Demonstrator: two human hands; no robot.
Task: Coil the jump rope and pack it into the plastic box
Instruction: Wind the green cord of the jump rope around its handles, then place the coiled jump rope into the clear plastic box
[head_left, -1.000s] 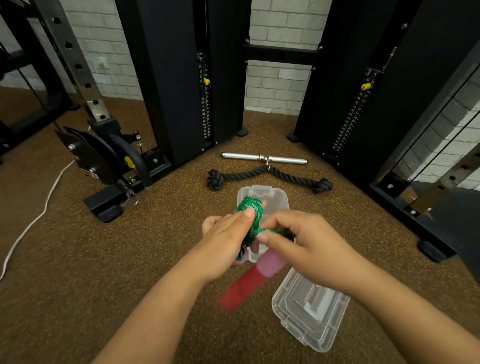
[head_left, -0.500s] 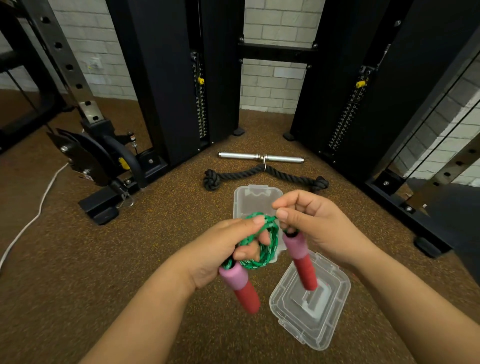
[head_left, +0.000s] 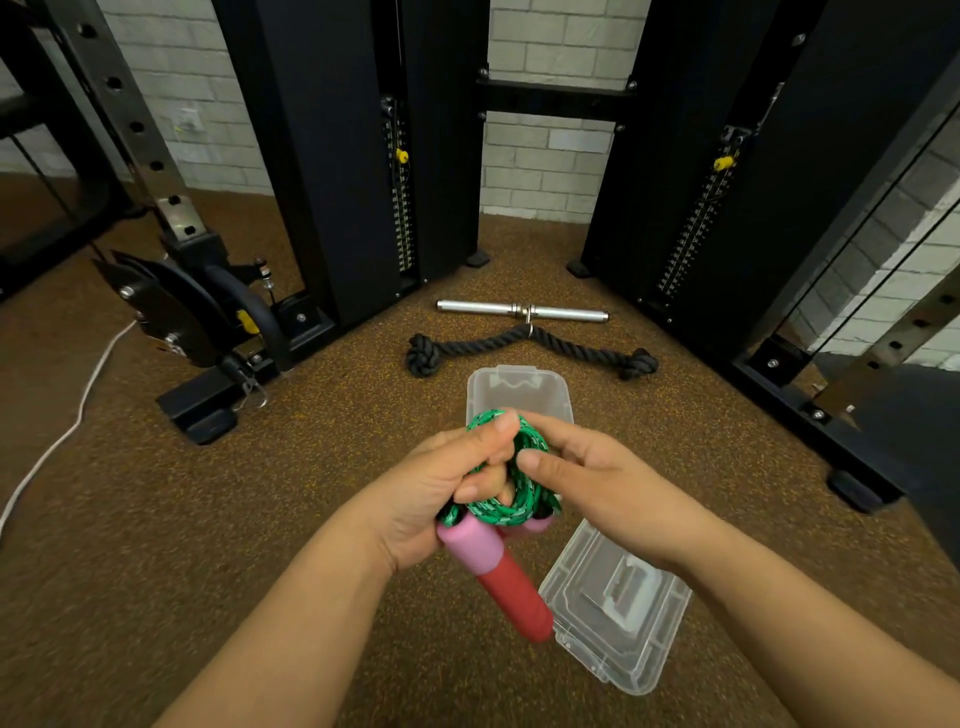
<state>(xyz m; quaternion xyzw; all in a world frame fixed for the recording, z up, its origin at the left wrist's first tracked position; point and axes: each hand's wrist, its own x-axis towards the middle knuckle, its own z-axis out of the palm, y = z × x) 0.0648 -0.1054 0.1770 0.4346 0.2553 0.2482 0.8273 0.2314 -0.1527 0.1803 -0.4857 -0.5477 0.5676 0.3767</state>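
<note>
The green jump rope (head_left: 511, 506) is wound into a small coil in front of me. Its pink and red handles (head_left: 498, 577) hang down below the coil. My left hand (head_left: 447, 483) is shut on the coil, thumb on top and fingers through the loops. My right hand (head_left: 582, 483) grips the right side of the coil, thumb on the strands. A clear plastic box (head_left: 519, 389) stands on the floor just beyond my hands, partly hidden by them. Its clear lid (head_left: 618, 608) lies on the floor below my right hand.
A black knotted rope attachment (head_left: 530, 348) and a chrome bar (head_left: 519, 310) lie beyond the box. Black weight-stack columns (head_left: 343, 156) stand on both sides. A machine base (head_left: 202, 332) is at the left, a white cord (head_left: 57, 431) trails on the brown floor.
The second handle, held apart by my right hand, has been brought in beside the first one. Both hands have closed together on the coil, and the view has tilted slightly.
</note>
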